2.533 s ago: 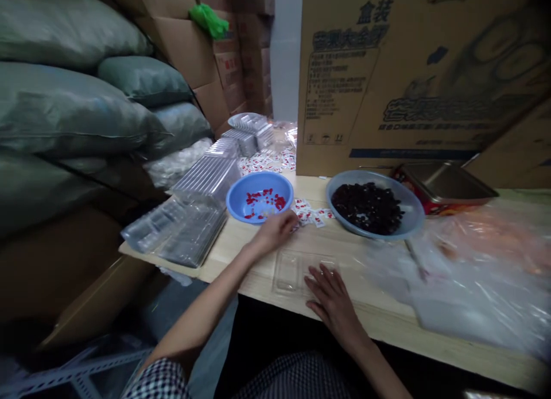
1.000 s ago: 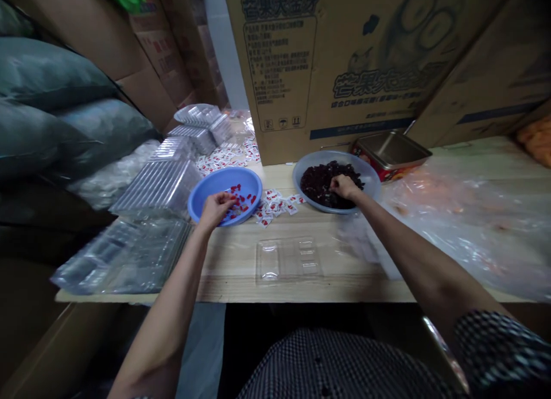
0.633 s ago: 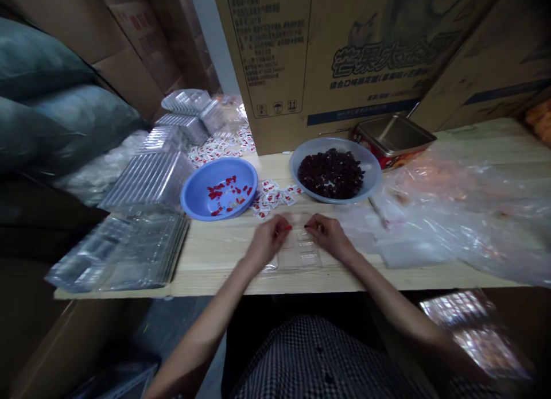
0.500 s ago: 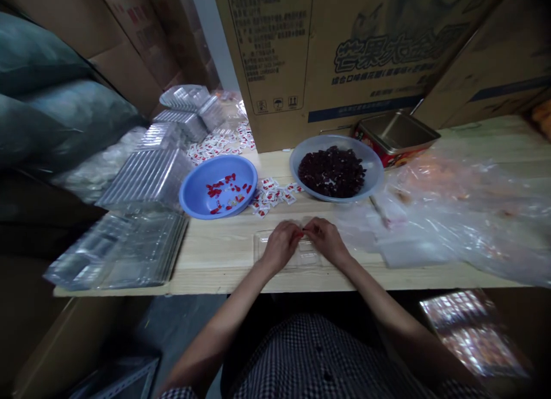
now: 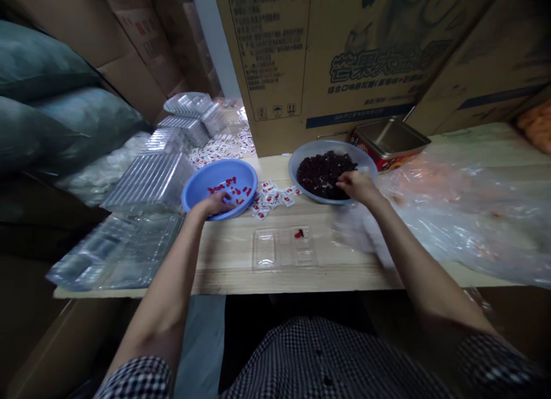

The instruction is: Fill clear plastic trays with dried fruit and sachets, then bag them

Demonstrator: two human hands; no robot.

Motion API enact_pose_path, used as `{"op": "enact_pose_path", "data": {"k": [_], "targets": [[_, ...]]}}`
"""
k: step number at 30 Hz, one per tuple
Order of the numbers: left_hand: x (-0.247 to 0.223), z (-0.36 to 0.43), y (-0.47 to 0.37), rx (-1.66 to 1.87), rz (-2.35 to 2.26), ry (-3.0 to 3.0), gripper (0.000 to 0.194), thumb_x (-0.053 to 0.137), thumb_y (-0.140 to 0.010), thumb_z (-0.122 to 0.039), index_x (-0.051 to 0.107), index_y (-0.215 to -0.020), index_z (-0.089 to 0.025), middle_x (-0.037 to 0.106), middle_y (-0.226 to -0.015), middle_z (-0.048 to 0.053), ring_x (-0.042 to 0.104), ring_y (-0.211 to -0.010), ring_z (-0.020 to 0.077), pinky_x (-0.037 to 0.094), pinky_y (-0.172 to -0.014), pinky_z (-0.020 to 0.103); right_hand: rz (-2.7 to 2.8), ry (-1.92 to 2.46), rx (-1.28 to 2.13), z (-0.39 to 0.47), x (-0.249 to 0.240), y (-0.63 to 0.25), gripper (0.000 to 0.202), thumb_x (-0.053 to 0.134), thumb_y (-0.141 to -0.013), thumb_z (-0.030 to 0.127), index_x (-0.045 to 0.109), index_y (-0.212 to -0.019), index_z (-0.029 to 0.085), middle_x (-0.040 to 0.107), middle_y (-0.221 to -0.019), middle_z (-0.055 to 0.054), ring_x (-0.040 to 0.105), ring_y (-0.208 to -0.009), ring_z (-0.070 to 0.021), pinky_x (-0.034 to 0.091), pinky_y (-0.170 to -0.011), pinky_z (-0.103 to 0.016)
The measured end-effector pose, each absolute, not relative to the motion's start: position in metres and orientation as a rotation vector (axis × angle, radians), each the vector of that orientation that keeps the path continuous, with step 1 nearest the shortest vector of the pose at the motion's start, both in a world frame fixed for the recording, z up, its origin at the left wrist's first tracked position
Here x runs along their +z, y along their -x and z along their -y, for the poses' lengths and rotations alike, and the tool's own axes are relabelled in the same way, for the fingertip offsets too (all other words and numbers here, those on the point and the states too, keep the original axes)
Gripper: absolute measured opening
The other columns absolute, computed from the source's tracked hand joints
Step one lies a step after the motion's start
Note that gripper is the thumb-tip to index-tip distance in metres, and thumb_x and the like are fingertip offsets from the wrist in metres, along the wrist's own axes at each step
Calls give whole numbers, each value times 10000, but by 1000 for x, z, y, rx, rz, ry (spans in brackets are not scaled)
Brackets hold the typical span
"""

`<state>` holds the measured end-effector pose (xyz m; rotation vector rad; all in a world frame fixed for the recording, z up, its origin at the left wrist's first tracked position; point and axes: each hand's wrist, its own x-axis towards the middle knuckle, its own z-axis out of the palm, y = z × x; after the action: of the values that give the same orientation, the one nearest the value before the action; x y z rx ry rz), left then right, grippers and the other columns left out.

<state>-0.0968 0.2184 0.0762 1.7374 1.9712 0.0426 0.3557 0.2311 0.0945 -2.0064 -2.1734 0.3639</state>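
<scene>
My left hand (image 5: 217, 204) reaches over the near rim of the blue bowl (image 5: 194, 186), thumb and fingers apart beside small red pieces (image 5: 218, 188). Over the right part of a pale translucent bowl (image 5: 369, 168), my right hand (image 5: 358, 186) has its fingertips pinched together at a heap of dark brown pieces (image 5: 321, 172). Whatever is between those fingertips is hidden. Between my forearms lies a clear plastic tray (image 5: 284, 255) with compartments. One red piece with a dark piece (image 5: 299, 233) against it sits in its upper right compartment.
Small printed sachets (image 5: 273, 198) lie between the bowls. Clear plastic trays (image 5: 146, 181) are stacked at the left. A large cardboard box (image 5: 275, 54) stands behind, with a red tin (image 5: 391, 140) before it. Plastic bags (image 5: 456, 221) cover the right side.
My hands were together over the clear tray and have moved apart, the left to the blue bowl, the right to the pale bowl. A red and dark piece now shows in the tray.
</scene>
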Motion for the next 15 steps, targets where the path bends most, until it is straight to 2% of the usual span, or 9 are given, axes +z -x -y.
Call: {"op": "enact_pose_path", "data": {"k": [2,4,7,11,13,15], "targets": [[63,-232,92,-29,-1836,-1765,316,702,-607,-235,699,-917,-177,708,-748,24,643,-715,207,474,-649,256,2260,2169,456,-258,88,-353,267,758,-765,248,744,-1022,179,724,-1016,-84,669,-920,-225,498,-791,-277],[53,-237,82,0,-1775,-1827,224,656,-597,-197,702,-816,-181,713,-752,25,642,-735,202,468,-657,247,2291,2191,479,-274,77,-346,335,815,-653,161,757,-981,191,720,-1065,-82,676,-938,-226,499,-780,-255],[46,-238,75,-7,-1718,-1865,137,619,-594,-187,695,-707,-175,716,-741,36,640,-747,207,460,-663,249,2320,2201,501,-282,62,-339,339,750,-670,83,754,-988,204,711,-1115,-86,681,-946,-210,492,-764,-232],[45,-238,82,-37,-1685,-1867,181,589,-612,-204,718,-737,-178,735,-783,34,649,-773,210,466,-675,250,2342,2169,569,-286,54,-345,234,684,-745,99,747,-944,205,723,-1061,-63,678,-941,-179,479,-740,-193],[46,-239,87,-63,-1671,-1862,211,591,-608,-205,731,-765,-188,745,-803,25,653,-777,204,471,-681,244,2341,2156,619,-287,53,-351,243,720,-708,106,743,-928,207,732,-988,-38,678,-900,-169,476,-704,-180],[46,-238,90,-101,-1686,-1850,219,609,-582,-200,738,-759,-193,742,-768,18,653,-746,205,473,-664,247,2324,2154,658,-289,52,-355,336,770,-620,85,741,-932,205,731,-927,-22,678,-846,-173,478,-663,-184]]}}
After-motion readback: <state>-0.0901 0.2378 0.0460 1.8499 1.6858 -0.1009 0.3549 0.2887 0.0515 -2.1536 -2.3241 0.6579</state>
